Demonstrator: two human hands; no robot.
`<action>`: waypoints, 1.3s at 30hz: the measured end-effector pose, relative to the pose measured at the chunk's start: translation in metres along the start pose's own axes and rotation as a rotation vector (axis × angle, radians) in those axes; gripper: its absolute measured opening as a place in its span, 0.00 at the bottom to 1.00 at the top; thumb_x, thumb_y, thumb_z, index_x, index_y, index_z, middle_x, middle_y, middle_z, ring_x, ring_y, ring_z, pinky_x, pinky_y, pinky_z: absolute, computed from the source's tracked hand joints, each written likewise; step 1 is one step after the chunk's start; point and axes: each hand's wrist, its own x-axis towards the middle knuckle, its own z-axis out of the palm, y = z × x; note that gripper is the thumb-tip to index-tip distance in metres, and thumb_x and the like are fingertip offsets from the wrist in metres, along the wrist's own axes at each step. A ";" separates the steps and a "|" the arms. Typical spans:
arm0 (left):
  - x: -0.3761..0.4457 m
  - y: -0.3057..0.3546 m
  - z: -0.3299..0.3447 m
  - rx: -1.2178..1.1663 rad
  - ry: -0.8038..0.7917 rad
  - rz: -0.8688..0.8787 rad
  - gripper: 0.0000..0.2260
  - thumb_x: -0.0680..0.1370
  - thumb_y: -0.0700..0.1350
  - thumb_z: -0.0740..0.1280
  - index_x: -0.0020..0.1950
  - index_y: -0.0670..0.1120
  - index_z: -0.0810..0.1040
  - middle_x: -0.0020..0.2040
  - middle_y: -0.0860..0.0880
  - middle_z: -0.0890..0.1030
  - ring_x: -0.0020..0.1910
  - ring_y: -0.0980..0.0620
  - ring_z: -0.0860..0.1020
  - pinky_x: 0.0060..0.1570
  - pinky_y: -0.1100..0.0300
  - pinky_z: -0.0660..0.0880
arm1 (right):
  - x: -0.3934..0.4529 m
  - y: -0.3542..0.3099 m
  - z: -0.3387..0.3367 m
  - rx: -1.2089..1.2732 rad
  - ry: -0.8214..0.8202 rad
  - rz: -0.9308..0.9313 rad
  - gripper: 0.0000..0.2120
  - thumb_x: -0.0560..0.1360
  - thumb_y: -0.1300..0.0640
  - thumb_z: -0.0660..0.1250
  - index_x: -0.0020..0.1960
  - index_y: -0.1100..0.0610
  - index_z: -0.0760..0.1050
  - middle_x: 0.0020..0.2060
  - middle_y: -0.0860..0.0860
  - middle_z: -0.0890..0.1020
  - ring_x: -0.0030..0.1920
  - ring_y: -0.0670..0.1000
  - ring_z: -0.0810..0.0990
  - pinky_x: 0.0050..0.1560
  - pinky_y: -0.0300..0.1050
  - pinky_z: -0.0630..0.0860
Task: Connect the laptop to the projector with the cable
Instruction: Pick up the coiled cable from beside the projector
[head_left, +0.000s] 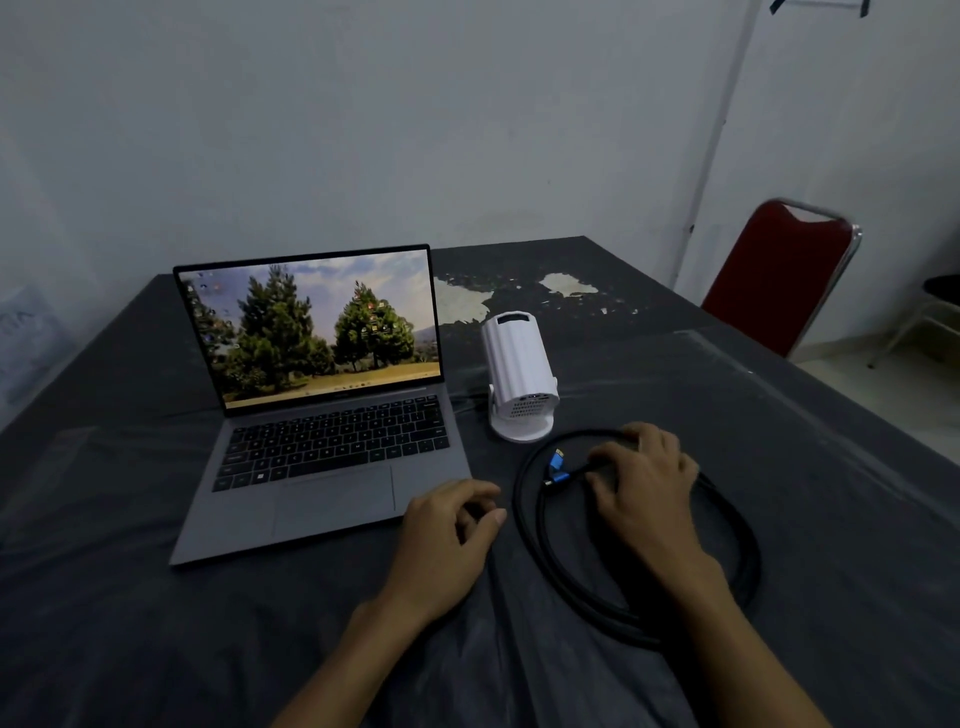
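Observation:
An open grey laptop (322, 415) with a tree wallpaper on its screen sits at the left of the table. Just to its right stands a small white projector (519, 376) on a round base. In front of the projector lies a coiled black cable (535, 551) with two blue-tipped plugs (557, 467) inside the coil. My right hand (644, 483) rests on the coil with its fingers curled over the cable near the plugs. My left hand (452, 530) lies loosely curled on the cloth by the laptop's front right corner, holding nothing.
A dark cloth (779, 467) covers the table, with white worn patches (467, 301) behind the projector. A red chair (779, 275) stands at the far right corner. A pale wall runs behind the table.

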 end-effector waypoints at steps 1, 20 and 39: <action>0.002 0.004 0.002 0.001 0.010 0.003 0.08 0.77 0.45 0.74 0.55 0.48 0.86 0.44 0.57 0.85 0.37 0.55 0.81 0.38 0.71 0.75 | 0.002 0.005 -0.001 -0.031 -0.009 0.029 0.12 0.69 0.54 0.77 0.53 0.51 0.87 0.64 0.58 0.78 0.69 0.62 0.71 0.64 0.60 0.63; 0.068 0.034 0.059 0.351 -0.127 -0.217 0.17 0.73 0.60 0.74 0.56 0.51 0.83 0.63 0.50 0.75 0.60 0.45 0.79 0.56 0.50 0.77 | 0.015 0.040 -0.032 0.009 -0.097 0.301 0.10 0.79 0.59 0.64 0.55 0.55 0.83 0.48 0.54 0.81 0.46 0.56 0.79 0.46 0.50 0.72; 0.060 0.033 -0.032 -0.594 -0.292 -0.375 0.07 0.79 0.42 0.72 0.57 0.44 0.83 0.42 0.45 0.86 0.41 0.51 0.84 0.46 0.56 0.79 | 0.009 -0.004 -0.066 0.645 0.039 0.116 0.08 0.76 0.60 0.76 0.48 0.49 0.80 0.42 0.44 0.86 0.48 0.39 0.84 0.46 0.39 0.80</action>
